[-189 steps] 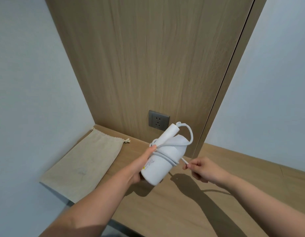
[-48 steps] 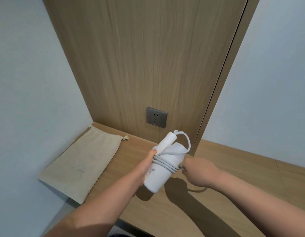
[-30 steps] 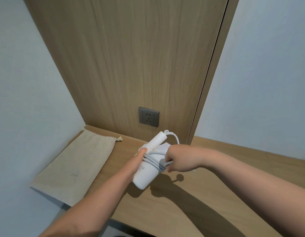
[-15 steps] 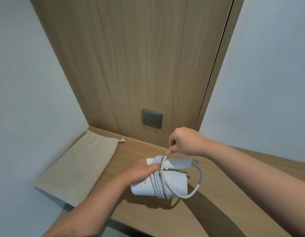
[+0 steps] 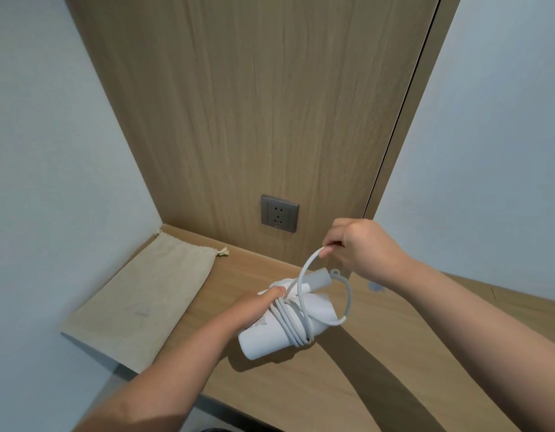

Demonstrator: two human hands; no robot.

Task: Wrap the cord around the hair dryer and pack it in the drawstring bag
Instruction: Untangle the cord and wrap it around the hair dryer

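A white hair dryer (image 5: 263, 339) is held just above the wooden shelf, lying roughly on its side with its folded handle pointing right. My left hand (image 5: 260, 307) grips its body, thumb pressed on the coils. Its white cord (image 5: 293, 325) is wound several times around the body. My right hand (image 5: 360, 247) pinches the free end of the cord above the dryer, lifting it in an arc; another loop hangs out to the right. A beige drawstring bag (image 5: 145, 304) lies flat on the shelf at the left, its mouth toward the back wall.
The wooden shelf (image 5: 379, 385) runs along a wood-panelled back wall with a grey power socket (image 5: 279, 213) just above it. Pale walls close in at left and right. The shelf's front edge is near the bottom of the view.
The dryer has gone from upright to lying sideways. More turns of cord sit on its body. My right hand has risen, pulling the cord up in an arc.
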